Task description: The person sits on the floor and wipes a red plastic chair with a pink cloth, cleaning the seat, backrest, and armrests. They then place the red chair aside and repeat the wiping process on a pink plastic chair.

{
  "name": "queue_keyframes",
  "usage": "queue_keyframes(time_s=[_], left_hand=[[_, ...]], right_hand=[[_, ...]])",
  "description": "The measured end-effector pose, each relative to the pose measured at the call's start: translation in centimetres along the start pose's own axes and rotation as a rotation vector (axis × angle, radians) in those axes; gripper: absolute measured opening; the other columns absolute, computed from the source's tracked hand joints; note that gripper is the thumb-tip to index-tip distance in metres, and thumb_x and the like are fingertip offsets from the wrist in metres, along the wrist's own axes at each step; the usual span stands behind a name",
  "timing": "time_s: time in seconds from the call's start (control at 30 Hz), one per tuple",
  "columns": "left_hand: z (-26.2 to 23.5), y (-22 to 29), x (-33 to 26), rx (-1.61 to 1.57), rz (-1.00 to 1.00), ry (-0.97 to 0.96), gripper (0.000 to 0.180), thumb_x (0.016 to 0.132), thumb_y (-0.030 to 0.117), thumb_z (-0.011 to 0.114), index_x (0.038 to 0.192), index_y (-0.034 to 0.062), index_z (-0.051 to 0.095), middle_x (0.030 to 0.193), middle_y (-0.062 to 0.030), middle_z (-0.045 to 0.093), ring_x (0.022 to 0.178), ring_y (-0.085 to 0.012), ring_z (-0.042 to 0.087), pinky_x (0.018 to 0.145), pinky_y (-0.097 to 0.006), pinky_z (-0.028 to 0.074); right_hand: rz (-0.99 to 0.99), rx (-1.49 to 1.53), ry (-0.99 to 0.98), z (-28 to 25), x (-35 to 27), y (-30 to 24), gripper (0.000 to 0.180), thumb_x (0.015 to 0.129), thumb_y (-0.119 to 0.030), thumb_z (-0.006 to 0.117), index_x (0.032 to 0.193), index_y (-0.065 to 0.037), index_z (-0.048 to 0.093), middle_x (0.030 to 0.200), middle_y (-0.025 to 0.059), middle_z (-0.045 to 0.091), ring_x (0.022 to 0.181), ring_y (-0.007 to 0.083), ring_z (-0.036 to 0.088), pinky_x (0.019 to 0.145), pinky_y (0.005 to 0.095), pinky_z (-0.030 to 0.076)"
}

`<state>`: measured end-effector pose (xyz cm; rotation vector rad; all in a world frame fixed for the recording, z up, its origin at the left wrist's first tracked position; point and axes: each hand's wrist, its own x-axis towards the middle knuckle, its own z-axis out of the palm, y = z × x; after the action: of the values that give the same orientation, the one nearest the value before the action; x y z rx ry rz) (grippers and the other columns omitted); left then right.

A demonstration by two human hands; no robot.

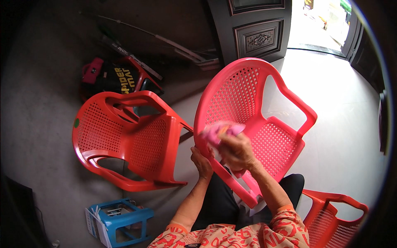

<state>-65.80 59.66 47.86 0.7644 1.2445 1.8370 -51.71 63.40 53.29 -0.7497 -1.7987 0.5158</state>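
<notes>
A pinkish-red plastic armchair [275,142] with a perforated back and seat stands right in front of me, over my knees. My left hand [201,163] is closed on the chair's near left edge, where the backrest meets the armrest. In my right hand [236,152] is a bunched pink cloth [214,132] with a bit of orange, smeared by motion. The cloth lies against or just over the lower left part of the backrest; I cannot tell whether it touches. Part of that armrest is hidden behind my right hand.
An orange-red armchair [144,144] stands close on the left, another [326,219] at lower right. A blue stool [124,223] holding papers is at lower left. Behind are a black bag [111,80] and a long pole [165,40]. A dark panelled door [260,37] borders the bright doorway.
</notes>
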Motion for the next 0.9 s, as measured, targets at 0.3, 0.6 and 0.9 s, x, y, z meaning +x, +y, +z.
queue_keyframes(time_s=[0.3,0.6,0.9], left_hand=[[1.6,0.8,-0.7,-0.018,-0.117,0.061,0.048,0.1,0.045,0.036,0.084,0.0027,0.051,0.072,-0.005,0.054,0.058,-0.0134,0.048,0.053,-0.028,0.042],[0.4,-0.7,-0.3,0.096,-0.015,0.12,0.051,0.101,0.046,0.035,0.094,-0.0012,0.054,0.083,-0.0082,0.057,0.068,-0.0156,0.052,0.062,-0.029,0.045],[0.4,0.4,-0.4,0.063,-0.04,0.003,0.051,0.096,0.054,0.043,0.09,0.0032,0.051,0.073,-0.0043,0.052,0.057,-0.0142,0.046,0.051,-0.028,0.039]], right_hand=[[0.294,-0.21,0.423,7.1,6.4,3.0,0.054,0.084,-0.021,0.059,0.133,-0.003,0.046,0.123,0.0313,0.045,0.104,0.0473,0.052,0.079,0.0492,0.049],[0.439,-0.202,0.27,7.0,1.0,2.9,0.043,0.083,-0.016,0.058,0.122,-0.001,0.051,0.108,0.0273,0.05,0.094,0.0435,0.055,0.073,0.049,0.049],[0.349,-0.225,0.486,4.8,2.0,3.9,0.041,0.081,-0.012,0.057,0.12,-0.001,0.055,0.113,0.0272,0.052,0.099,0.0437,0.052,0.085,0.0508,0.045]])
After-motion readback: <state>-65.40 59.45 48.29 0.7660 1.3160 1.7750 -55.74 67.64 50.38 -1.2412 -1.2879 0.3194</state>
